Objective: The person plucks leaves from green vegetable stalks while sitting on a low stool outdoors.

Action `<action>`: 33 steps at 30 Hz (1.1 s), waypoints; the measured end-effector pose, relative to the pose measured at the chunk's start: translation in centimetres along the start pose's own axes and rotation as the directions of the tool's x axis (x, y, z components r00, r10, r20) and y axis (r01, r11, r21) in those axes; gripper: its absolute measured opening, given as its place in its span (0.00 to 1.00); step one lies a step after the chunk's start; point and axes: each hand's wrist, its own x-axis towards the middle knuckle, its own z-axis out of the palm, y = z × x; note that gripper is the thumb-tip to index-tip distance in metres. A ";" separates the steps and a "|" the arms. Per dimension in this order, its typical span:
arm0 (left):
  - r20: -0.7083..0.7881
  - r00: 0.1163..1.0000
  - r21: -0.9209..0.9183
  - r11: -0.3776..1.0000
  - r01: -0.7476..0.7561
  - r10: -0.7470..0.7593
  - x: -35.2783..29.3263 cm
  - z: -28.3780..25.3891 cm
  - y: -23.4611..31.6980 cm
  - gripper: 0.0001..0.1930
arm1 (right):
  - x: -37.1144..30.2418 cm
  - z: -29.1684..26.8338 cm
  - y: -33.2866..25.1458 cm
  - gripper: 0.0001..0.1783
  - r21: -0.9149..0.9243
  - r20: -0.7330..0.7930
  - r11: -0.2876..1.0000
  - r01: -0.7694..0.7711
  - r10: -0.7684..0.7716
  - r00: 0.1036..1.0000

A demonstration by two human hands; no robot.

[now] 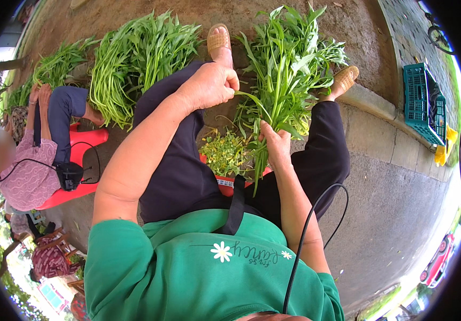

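Note:
My right hand (276, 143) is closed around the lower stems of a bunch of long-leaved greens, which look like water spinach (276, 107). Cut stem ends stick out below the fist, toward my lap. Up and to the left, my left hand (210, 85) has its fingers curled in. Between them it pinches one thin green stem (249, 97) that stretches across to the bunch. Behind the held bunch, a pile of the same greens (294, 40) lies between my feet, and where the two divide is hard to tell. Yellowish trimmed leaves (225, 153) are scattered on the ground between my legs.
A large heap of greens (139, 59) lies left of my left leg, with more (62, 61) farther left. A co-worker (29, 171) sits at left on a red stool (86, 155). A raised curb (369, 101), a teal crate (423, 101) and a yellow cloth-like item (446, 147) are at right.

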 end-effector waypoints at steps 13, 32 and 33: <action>-0.213 0.967 0.231 0.969 -0.091 0.142 -0.4 1.8 0.1 0.04 | 0.3 -0.1 -0.3 0.12 0.005 -0.016 1.000 -0.026 0.026 1.000; -0.448 0.857 0.317 0.942 -0.113 0.254 1.2 2.4 0.3 0.02 | -0.2 0.2 -1.1 0.11 -0.024 -0.005 0.997 -0.067 0.067 0.998; -0.450 0.856 0.322 0.940 -0.110 0.255 1.2 2.4 0.4 0.02 | -0.2 0.2 -1.1 0.12 -0.024 -0.002 0.998 -0.061 0.061 0.998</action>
